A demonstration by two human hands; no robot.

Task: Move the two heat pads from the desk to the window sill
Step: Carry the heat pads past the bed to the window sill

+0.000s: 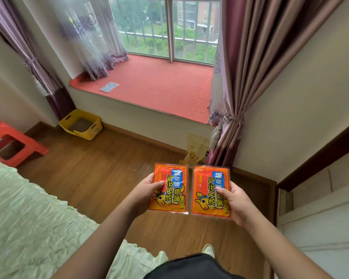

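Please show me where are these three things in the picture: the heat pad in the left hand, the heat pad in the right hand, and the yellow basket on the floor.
Left heat pad (170, 179): head view, upper middle of the packet.
Right heat pad (208, 190): head view, centre of the printed front.
Yellow basket (94, 129): head view, front right wall.

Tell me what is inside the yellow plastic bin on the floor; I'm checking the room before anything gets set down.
The yellow plastic bin holds a flat greyish layer across its bottom. What that material is cannot be told from here, and the near wall hides part of the bottom.
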